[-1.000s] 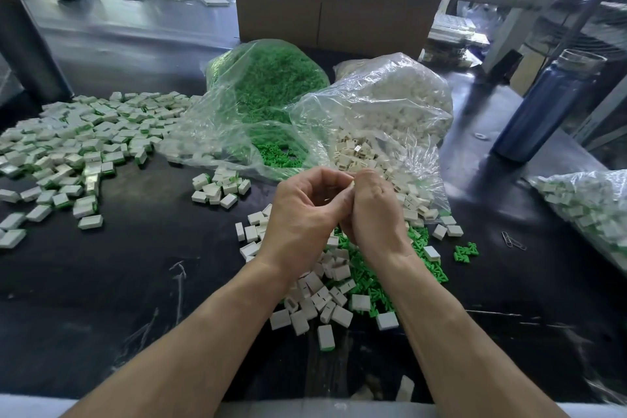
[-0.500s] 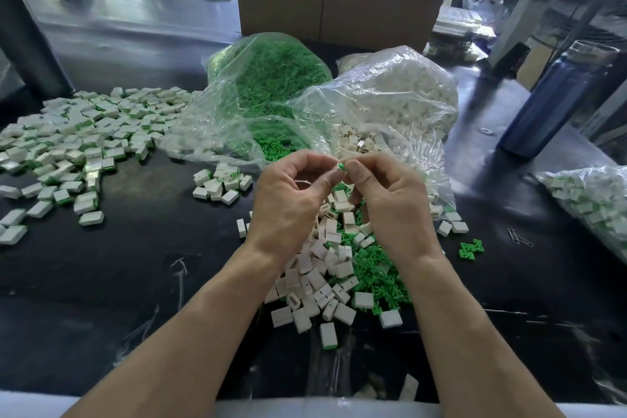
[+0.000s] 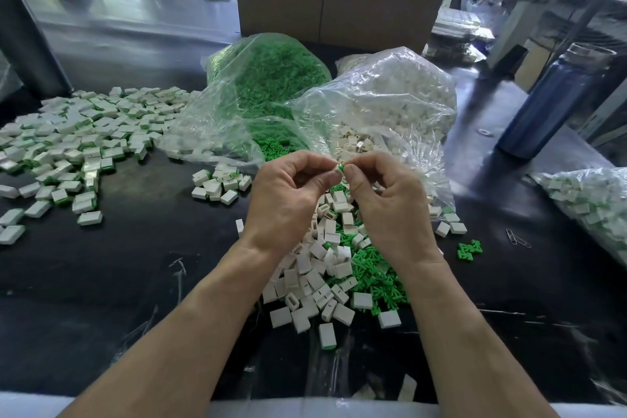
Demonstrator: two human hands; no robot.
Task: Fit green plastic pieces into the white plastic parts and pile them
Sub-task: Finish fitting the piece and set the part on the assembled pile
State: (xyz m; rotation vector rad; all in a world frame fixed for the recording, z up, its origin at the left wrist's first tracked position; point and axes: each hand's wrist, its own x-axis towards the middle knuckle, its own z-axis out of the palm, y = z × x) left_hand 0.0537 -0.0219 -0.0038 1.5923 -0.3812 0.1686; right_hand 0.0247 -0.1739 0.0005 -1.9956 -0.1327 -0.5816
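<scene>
Both hands (image 3: 339, 200) pinching green piece (image 3: 340, 168), roughly upright.

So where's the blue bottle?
In the head view, the blue bottle stands on the far right of the black table, right of the bag of white parts.

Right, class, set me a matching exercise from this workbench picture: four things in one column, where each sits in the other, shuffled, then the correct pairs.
Things
1. bag of green pieces
2. blue bottle
3. finished pile
4. paper clips

Places
A. far left of the table
B. flat on the table, near right, beside a few loose green pieces
C. standing upright at the far right
D. behind the hands, left of the bag of white parts

Pairs: 1-D, 2-C, 3-A, 4-B
</scene>
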